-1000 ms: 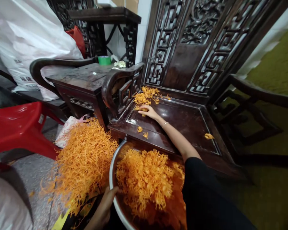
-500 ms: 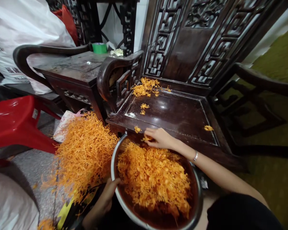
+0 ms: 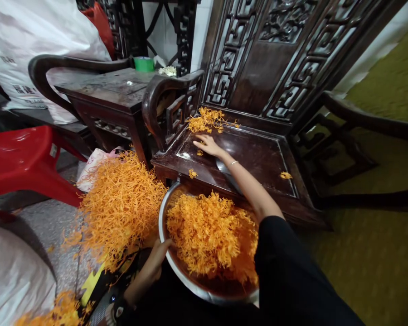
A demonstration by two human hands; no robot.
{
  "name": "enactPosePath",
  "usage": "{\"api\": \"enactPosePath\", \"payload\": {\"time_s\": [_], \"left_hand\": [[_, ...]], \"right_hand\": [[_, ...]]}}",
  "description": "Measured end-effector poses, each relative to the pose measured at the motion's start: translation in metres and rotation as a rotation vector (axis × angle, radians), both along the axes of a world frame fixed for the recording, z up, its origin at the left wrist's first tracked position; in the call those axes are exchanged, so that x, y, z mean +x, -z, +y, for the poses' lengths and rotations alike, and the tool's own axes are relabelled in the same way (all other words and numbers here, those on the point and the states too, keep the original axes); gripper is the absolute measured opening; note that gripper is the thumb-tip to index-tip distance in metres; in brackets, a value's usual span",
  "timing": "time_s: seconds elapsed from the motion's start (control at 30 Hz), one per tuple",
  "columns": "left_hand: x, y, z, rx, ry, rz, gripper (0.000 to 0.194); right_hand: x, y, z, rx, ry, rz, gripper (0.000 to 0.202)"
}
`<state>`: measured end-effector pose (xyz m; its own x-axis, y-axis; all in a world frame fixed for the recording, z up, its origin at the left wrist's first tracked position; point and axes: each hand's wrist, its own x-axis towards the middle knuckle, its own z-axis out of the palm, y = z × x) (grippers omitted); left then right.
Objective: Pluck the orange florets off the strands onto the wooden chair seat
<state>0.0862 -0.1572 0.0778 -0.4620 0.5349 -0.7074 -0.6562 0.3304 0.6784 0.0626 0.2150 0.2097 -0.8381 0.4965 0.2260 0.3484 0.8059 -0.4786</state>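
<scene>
My left hand (image 3: 156,259): closed on the left rim of the metal basin (image 3: 162,222), with a dark band at the wrist.
Basin: tilted toward me, below the front edge of the wooden seat (image 3: 251,149), its right side partly behind my black sleeve (image 3: 282,258).
Heap in the basin: curly orange pieces (image 3: 204,235), piled mostly to the left and middle.
Strand pile: loose orange strands (image 3: 122,203) just left of the basin, in front of a pink-and-white bag (image 3: 91,170).
Lower left: more orange bits (image 3: 59,312) beside a pale sack (image 3: 17,276).
Stool: red plastic (image 3: 17,158), left of the strand pile.
Stray pieces: 1 orange piece (image 3: 192,174) near the seat's front edge, 1 more (image 3: 285,175) at its right side.
My right hand (image 3: 207,146): stretched over the seat, fingers loosely spread, not clenched; 2 small pieces (image 3: 199,152) lie at my fingers, and I cannot tell if I touch them.
Clump: tangled orange pieces (image 3: 207,120) at the seat's back left, just beyond my fingertips.
Side table (image 3: 98,88): dark wood, bearing a green roll (image 3: 143,64) and pale scraps (image 3: 168,71).
Far back: white sacks (image 3: 51,27) on the left, the carved chair back (image 3: 251,86) behind the seat.
</scene>
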Motion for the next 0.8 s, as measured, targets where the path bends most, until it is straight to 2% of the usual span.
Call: {"api": "enactPosePath", "payload": {"time_s": [0.07, 0.13, 0.2, 0.27, 0.33, 0.4, 0.47, 0.53, 0.6, 0.67, 0.73, 0.8], "left_hand": [[0.002, -0.001, 0.0, 0.006, -0.024, 0.036, 0.015], [0.004, -0.002, 0.001, 0.006, -0.043, 0.061, 0.015], [0.005, -0.005, 0.002, 0.006, -0.047, 0.067, 0.014], [0.005, -0.007, 0.004, 0.006, -0.047, 0.065, 0.013], [0.003, -0.01, 0.005, -0.003, -0.047, 0.062, 0.012], [0.001, -0.012, 0.003, -0.02, -0.042, 0.057, 0.011], [-0.001, -0.015, -0.003, -0.037, -0.036, 0.058, 0.01], [-0.004, -0.017, -0.013, -0.049, -0.032, 0.065, 0.01], [-0.007, -0.02, -0.03, -0.048, -0.025, 0.072, 0.01], [-0.011, -0.022, -0.052, -0.037, -0.01, 0.073, 0.01], [-0.016, -0.025, -0.075, -0.009, 0.026, 0.071, 0.011], [-0.021, -0.027, -0.095, 0.027, 0.079, 0.063, 0.014]], "right_hand": [[0.002, 0.021, -0.007, -0.024, -0.004, 0.025, 0.037], [0.018, 0.038, -0.024, -0.039, -0.009, 0.061, 0.034], [0.037, 0.049, -0.046, -0.046, -0.037, 0.098, 0.035], [0.052, 0.051, -0.069, -0.051, -0.13, 0.107, 0.036], [0.062, 0.042, -0.093, -0.043, -0.306, 0.011, 0.034], [0.077, 0.026, -0.114, -0.032, -0.481, -0.127, 0.03], [0.105, 0.008, -0.132, -0.045, -0.568, -0.209, 0.025], [0.149, -0.008, -0.141, -0.097, -0.59, -0.37, 0.033], [0.199, -0.014, -0.142, -0.105, -0.486, -0.358, 0.04], [0.244, -0.007, -0.14, -0.102, -0.326, -0.213, 0.038], [0.272, 0.015, -0.145, -0.124, -0.047, 0.003, 0.038], [0.282, 0.05, -0.162, -0.215, 0.275, 0.172, 0.051]]}}
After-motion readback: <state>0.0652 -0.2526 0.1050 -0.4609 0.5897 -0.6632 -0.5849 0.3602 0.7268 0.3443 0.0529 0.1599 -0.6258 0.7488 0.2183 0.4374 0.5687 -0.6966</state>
